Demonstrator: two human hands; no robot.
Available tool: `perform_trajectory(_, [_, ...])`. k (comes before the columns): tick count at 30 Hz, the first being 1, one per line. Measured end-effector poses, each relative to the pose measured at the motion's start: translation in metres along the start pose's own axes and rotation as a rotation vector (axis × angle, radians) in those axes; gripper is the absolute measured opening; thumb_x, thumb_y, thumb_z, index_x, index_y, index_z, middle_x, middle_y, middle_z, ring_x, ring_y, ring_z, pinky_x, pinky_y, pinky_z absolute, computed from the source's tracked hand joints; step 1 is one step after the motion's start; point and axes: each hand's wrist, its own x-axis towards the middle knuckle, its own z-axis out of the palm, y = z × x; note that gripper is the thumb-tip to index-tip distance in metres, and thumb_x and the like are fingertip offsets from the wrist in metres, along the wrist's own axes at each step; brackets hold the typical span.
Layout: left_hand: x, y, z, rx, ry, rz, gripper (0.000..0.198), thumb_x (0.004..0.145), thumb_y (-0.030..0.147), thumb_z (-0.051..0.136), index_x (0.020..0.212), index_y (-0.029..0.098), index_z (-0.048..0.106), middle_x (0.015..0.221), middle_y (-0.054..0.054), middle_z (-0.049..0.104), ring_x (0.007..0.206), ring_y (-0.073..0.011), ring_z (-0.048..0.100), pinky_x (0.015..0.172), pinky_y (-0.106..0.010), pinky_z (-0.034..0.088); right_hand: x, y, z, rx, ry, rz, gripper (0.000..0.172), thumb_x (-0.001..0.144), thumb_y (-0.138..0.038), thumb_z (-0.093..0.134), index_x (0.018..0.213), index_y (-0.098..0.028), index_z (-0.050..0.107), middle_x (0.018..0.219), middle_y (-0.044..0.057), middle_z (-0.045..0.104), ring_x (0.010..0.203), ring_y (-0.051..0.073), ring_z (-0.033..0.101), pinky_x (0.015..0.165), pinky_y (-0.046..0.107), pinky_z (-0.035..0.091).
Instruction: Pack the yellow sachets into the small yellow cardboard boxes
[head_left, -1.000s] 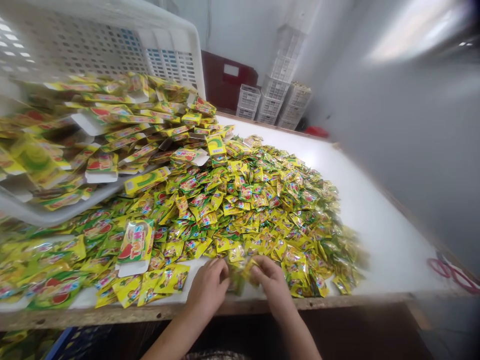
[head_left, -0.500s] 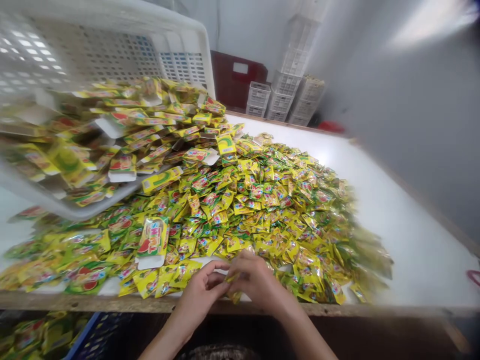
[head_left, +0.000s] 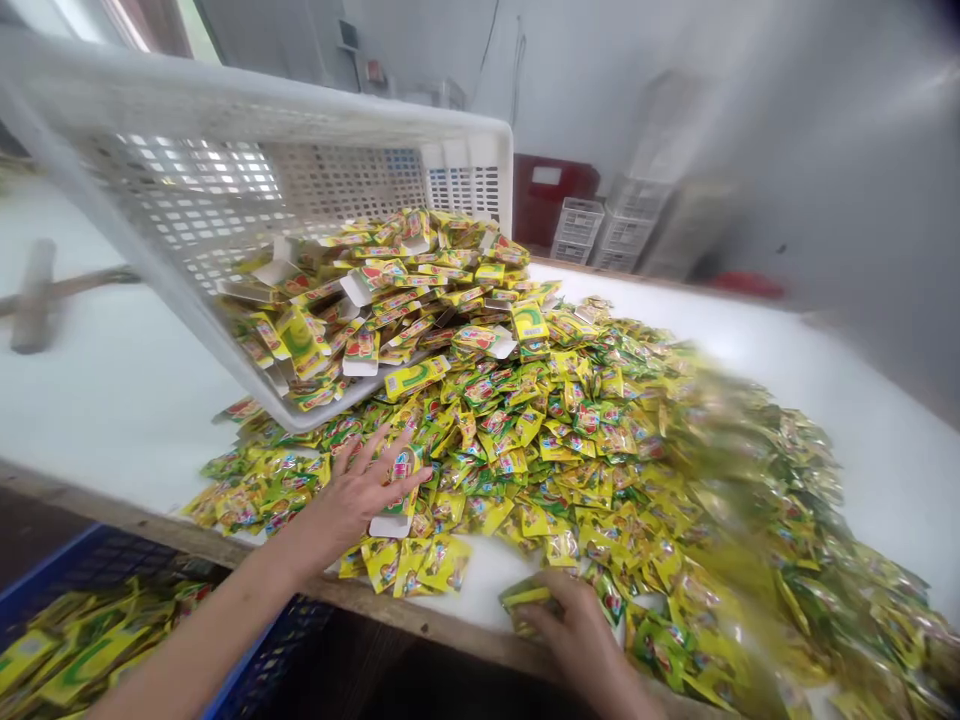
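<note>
My left hand (head_left: 367, 480) is spread over a small yellow-green candy box (head_left: 403, 480) whose white flap points toward me. Its fingers stretch across the box; whether they press on it I cannot tell. Near the table's front edge, my right hand (head_left: 577, 620) is closed on a yellow-green candy packet (head_left: 529, 600), slightly blurred. Between the hands lie several flat packets (head_left: 412, 565) side by side. A wide heap of the same shiny packets (head_left: 570, 430) spreads over the table beyond both hands.
A tipped white plastic basket (head_left: 480, 150) spills printed boxes (head_left: 412, 290) at the left. Below the table's front edge, a blue crate (head_left: 67, 560) holds filled boxes (head_left: 82, 640). A tape dispenser-like object (head_left: 37, 300) lies far left. White crates (head_left: 577, 225) stand behind.
My hands have moved apart: the left has gone left onto the box, the right has moved right with a packet. The view has turned left.
</note>
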Motion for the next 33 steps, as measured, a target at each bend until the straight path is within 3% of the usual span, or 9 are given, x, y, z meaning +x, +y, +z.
perform_trajectory(4, [0.018, 0.007, -0.023, 0.038, -0.042, 0.050, 0.061, 0.068, -0.005, 0.058, 0.120, 0.027, 0.062, 0.158, -0.010, 0.032, 0.146, -0.0370, 0.021, 0.113, -0.064, 0.012, -0.002, 0.000, 0.000, 0.188, 0.083, 0.040, 0.015, 0.083, -0.033, 0.066, 0.079, -0.018, 0.068, 0.072, 0.003, 0.066, 0.064, 0.019, 0.062, 0.057, 0.027, 0.049])
perform_trajectory(7, [0.026, 0.036, -0.028, -0.065, 0.027, -0.060, 0.042, 0.070, 0.011, 0.065, 0.111, 0.019, 0.061, 0.141, -0.016, 0.053, 0.135, -0.0369, 0.041, 0.114, -0.061, 0.016, 0.001, -0.022, -0.013, 0.427, 0.235, 0.073, 0.028, 0.085, -0.044, 0.064, 0.084, -0.017, 0.066, 0.065, 0.001, 0.061, 0.051, 0.014, 0.054, 0.046, 0.024, 0.047])
perform_trajectory(11, [0.036, 0.101, 0.002, -0.414, 0.008, -0.226, 0.044, 0.075, 0.027, 0.065, 0.117, 0.019, 0.052, 0.110, -0.011, 0.067, 0.103, -0.0282, 0.063, 0.092, -0.042, 0.048, 0.015, -0.062, -0.034, 0.461, 0.435, -0.072, 0.019, 0.087, -0.038, 0.065, 0.091, -0.019, 0.068, 0.073, 0.001, 0.064, 0.060, 0.014, 0.056, 0.055, 0.024, 0.047])
perform_trajectory(15, [0.051, 0.169, 0.040, -0.695, -0.093, -0.465, 0.042, 0.075, 0.026, 0.062, 0.115, 0.022, 0.048, 0.087, -0.003, 0.067, 0.078, -0.0226, 0.066, 0.066, -0.031, 0.051, 0.029, -0.068, -0.036, 0.235, 0.447, -0.278, 0.010, 0.088, -0.025, 0.064, 0.095, -0.022, 0.070, 0.090, 0.003, 0.066, 0.084, 0.018, 0.061, 0.074, 0.028, 0.048])
perform_trajectory(18, [0.056, 0.199, 0.058, -0.762, -0.044, -0.572, 0.036, 0.077, 0.028, 0.060, 0.110, 0.022, 0.049, 0.087, -0.003, 0.066, 0.079, -0.0234, 0.067, 0.068, -0.032, 0.050, 0.032, -0.051, -0.034, 0.047, 0.422, -0.270, 0.014, 0.085, -0.014, 0.062, 0.094, -0.022, 0.071, 0.086, 0.002, 0.062, 0.083, 0.017, 0.059, 0.074, 0.027, 0.046])
perform_trajectory(22, [0.052, 0.212, 0.069, -0.800, 0.089, -0.542, 0.036, 0.076, 0.023, 0.060, 0.110, 0.022, 0.049, 0.099, -0.007, 0.065, 0.095, -0.0280, 0.065, 0.079, -0.038, 0.049, 0.029, -0.043, -0.049, -0.129, 0.185, -0.199, 0.020, 0.080, -0.008, 0.062, 0.088, -0.023, 0.072, 0.083, 0.000, 0.058, 0.080, 0.016, 0.058, 0.071, 0.025, 0.044])
perform_trajectory(25, [0.049, 0.212, 0.068, -0.999, 0.059, -0.522, 0.030, 0.076, 0.030, 0.067, 0.101, 0.022, 0.053, 0.085, -0.003, 0.065, 0.079, -0.0243, 0.064, 0.070, -0.034, 0.048, 0.027, -0.050, -0.068, -0.196, 0.008, -0.218, 0.023, 0.080, -0.008, 0.062, 0.094, -0.024, 0.071, 0.089, 0.001, 0.061, 0.086, 0.017, 0.060, 0.076, 0.025, 0.044])
perform_trajectory(29, [0.044, 0.204, 0.060, -1.497, 0.000, -0.512, 0.024, 0.080, 0.038, 0.067, 0.096, 0.022, 0.059, 0.084, -0.001, 0.066, 0.081, -0.0215, 0.063, 0.070, -0.029, 0.050, 0.028, -0.056, -0.072, -0.172, 0.053, -0.180, 0.028, 0.084, -0.014, 0.063, 0.110, -0.025, 0.065, 0.086, 0.000, 0.066, 0.081, 0.017, 0.060, 0.073, 0.026, 0.044])
perform_trajectory(33, [0.036, 0.196, 0.053, -1.687, -0.070, -0.522, 0.031, 0.081, 0.035, 0.069, 0.108, 0.021, 0.065, 0.101, -0.005, 0.071, 0.099, -0.0255, 0.064, 0.086, -0.033, 0.051, 0.027, -0.048, -0.055, -0.193, 0.084, -0.325, 0.009, 0.083, -0.019, 0.070, 0.075, -0.023, 0.073, 0.100, 0.005, 0.066, 0.098, 0.021, 0.055, 0.086, 0.033, 0.044])
